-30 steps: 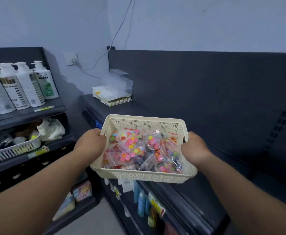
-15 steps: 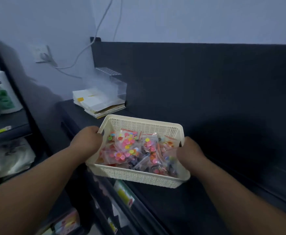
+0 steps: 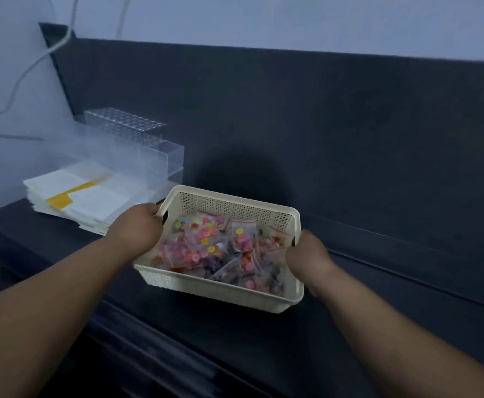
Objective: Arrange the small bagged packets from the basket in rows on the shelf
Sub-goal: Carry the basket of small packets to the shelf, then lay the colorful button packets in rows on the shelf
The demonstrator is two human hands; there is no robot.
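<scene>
Packets: all loose in the basket, a jumbled heap of small clear bags with coloured bits inside. We see none laid out on the shelf, so our read is that arranging hasn't started.

The basket sits centre frame, low over the dark shelf, near its back. We can't tell whether the base is touching the shelf or just above it.

The left hand is on the left short rim, fingers curled over the edge. The right hand grips the right rim the same way, with its fingers wrapped and the tips out of sight. Gripping both ends makes sense: it holds the open tray level so the heap doesn't slide or spill.

Placement also looks deliberate. With the basket near the back panel, the bare shelf at centre and right stays free for rows and close to the supply.

A paper stack and a clear acrylic rack take up the left end of the shelf, just beside the basket's left corner, so the rows likely go right of it. A cable hangs on the wall at upper left, well apart and not relevant.

Next, as we judge it: let go of one rim and pick single bags. They're slippery and overlap, so there's a risk of lifting two at once.
</scene>
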